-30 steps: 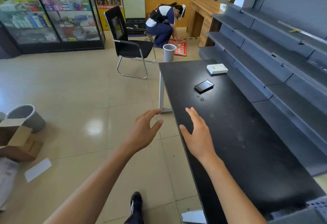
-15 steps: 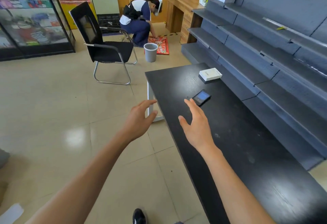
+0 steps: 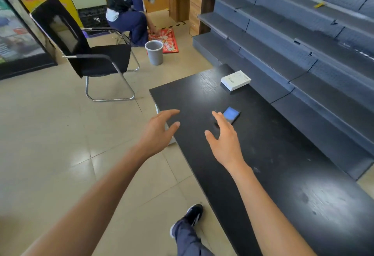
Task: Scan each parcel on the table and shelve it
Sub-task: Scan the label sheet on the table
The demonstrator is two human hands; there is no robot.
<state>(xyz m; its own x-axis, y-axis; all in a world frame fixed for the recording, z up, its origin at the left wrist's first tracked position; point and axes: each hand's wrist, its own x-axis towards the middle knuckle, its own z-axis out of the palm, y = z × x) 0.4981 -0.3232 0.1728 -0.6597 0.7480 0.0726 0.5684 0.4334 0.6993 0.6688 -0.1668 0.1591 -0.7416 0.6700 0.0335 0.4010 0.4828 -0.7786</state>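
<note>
Right hand (image 3: pixel 224 142), fingers (image 3: pixel 217 117) released, nears small black scanner with lit blue screen (image 3: pixel 231 114) on black desk (image 3: pixel 283 154): grip its sides, screen upward. Left hand (image 3: pixel 159 132): released, empty.

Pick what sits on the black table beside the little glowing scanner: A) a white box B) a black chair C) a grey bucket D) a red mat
A: the white box lies on the table past the scanner; the other three are on the floor.

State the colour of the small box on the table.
White, with faint print: the small box on the black table, head view.
</note>
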